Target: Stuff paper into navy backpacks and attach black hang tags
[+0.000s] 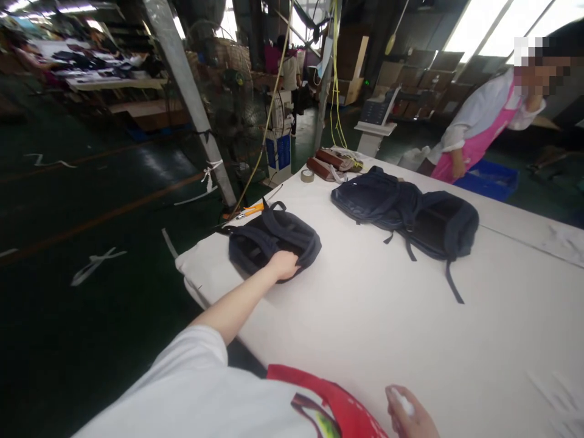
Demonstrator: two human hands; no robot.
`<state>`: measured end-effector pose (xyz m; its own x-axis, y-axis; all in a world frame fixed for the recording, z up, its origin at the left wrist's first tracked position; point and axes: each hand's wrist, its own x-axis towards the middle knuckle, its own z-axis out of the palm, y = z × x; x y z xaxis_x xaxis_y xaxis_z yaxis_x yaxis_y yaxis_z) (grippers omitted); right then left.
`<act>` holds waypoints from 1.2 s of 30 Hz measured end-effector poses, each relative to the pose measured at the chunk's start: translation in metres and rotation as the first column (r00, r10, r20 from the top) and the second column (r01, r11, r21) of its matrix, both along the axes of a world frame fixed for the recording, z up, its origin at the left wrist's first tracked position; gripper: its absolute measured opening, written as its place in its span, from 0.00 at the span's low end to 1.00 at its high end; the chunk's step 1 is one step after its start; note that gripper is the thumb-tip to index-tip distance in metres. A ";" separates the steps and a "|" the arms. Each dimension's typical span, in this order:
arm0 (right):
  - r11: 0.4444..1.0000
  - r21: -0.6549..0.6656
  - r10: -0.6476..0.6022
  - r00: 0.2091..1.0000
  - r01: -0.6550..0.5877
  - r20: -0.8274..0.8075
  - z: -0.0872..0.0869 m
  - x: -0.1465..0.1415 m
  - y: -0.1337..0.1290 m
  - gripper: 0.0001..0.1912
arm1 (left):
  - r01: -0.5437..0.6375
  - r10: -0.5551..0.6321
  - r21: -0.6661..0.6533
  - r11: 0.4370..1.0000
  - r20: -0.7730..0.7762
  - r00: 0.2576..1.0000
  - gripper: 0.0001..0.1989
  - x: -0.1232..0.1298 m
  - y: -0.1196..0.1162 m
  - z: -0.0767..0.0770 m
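Observation:
A dark navy backpack (298, 234) lies on the white table near its left corner, straps facing up. My left hand (281, 265) reaches out to it, fingers curled onto its near edge; the fingertips are hidden in the fabric. Low in the view, over the table's near side, my right hand (413, 417) is partly cut off by the frame. Its fingers are closed around a small white thing (403, 401) whose kind I cannot make out. Two more navy backpacks (365, 194) lie side by side farther right, out of reach of both hands.
An orange-handled cutter (252, 210) lies beyond the near backpack. A tape roll (307, 176) and brown bundles (331, 163) sit at the far edge. A metal post (191, 91) rises by the left corner. A person in a pink apron (486, 134) stands across the table.

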<state>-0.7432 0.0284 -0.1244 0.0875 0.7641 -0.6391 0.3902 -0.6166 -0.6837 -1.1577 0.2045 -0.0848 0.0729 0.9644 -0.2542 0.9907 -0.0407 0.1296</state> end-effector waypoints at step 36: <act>0.879 0.461 0.072 0.989 -0.126 0.133 0.049 0.149 -0.057 0.17 | -0.022 0.113 -0.124 0.992 0.802 0.586 0.28 0.341 -0.113 0.120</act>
<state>-0.5944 -0.0289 -0.0756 0.0441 0.9793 -0.1974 0.5204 -0.1911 -0.8322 -0.8167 0.0919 0.0357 0.2276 0.9510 -0.2091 0.4765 0.0785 0.8757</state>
